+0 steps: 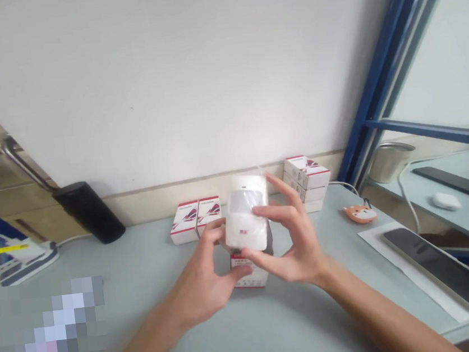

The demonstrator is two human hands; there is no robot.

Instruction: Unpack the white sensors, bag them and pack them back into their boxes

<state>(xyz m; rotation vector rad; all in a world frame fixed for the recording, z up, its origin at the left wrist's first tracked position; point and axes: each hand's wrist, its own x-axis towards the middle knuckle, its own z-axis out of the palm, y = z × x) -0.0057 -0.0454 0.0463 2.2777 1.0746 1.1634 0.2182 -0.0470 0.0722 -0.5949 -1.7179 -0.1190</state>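
Observation:
A white motion sensor [245, 214] with a pale window and a small red mark is held upright in front of me, seemingly in a clear bag. My right hand [290, 234] grips it from the right, with the thumb at its lower edge and the fingers on its front and side. Just below and behind the sensor is a small white and red box [250, 276], mostly covered by it. My left hand [208, 278] is closed around the box, its thumb on the box's front and its fingers along the left side.
Two white and red boxes [194, 217] lie side by side against the wall, and more are stacked [307, 179] to the right. A black cylinder [90, 212] leans at left near a power strip [24, 262]. An orange animal-faced case [361, 213] and a phone [448, 270] lie right.

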